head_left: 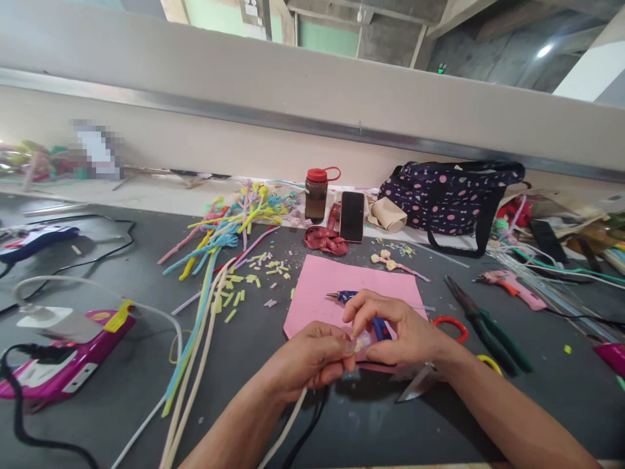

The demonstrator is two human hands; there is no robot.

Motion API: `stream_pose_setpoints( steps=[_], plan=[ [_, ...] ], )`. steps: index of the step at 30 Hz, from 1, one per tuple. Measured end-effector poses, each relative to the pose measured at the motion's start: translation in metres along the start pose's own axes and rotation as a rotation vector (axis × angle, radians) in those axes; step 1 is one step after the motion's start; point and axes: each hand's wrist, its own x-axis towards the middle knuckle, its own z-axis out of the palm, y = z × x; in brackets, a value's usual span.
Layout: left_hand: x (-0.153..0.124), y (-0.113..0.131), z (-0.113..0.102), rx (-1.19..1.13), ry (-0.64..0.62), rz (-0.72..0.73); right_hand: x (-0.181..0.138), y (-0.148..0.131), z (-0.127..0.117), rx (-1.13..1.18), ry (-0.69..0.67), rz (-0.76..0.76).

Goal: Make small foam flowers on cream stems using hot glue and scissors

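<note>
My left hand (pixel 317 355) is closed in a pinch on a cream pipe cleaner (pixel 288 426), whose length trails down toward the front edge. At the fingertips shows a small pale end (pixel 361 342), partly hidden. My right hand (pixel 398 326) curves around this end with thumb and fingers apart; whether a fingertip touches it I cannot tell. Under the hands lies a pink sheet (pixel 312 286) with a blue glue gun (pixel 347 297) on it, half covered by the right hand. Scissors (pixel 417 385) with red and yellow handles lie beneath my right wrist.
Green-handled pliers (pixel 488 326) and a pink glue gun (pixel 517 288) lie right. Left are long pipe cleaners (pixel 195 352), cut yellow bits (pixel 237 298) and a magenta power strip (pixel 92 358) with cables. A bottle (pixel 316 198), phone (pixel 352 217) and patterned bag (pixel 449 198) stand behind.
</note>
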Motion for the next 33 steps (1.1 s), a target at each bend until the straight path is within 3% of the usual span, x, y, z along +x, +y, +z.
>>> stream_pose_setpoints(
  steps=[14,22,33],
  plan=[
    [0.0012,-0.0034,-0.0049,-0.083,-0.048,0.01,-0.0027,0.0008,-0.0016,-0.018,0.001,0.068],
    [0.0029,-0.0045,-0.0056,-0.143,-0.067,0.009,-0.0007,0.0025,-0.0003,-0.035,0.027,-0.019],
    [0.0023,-0.0035,-0.0042,-0.128,-0.057,0.011,-0.0015,0.0039,0.0017,-0.012,0.027,0.003]
  ],
)
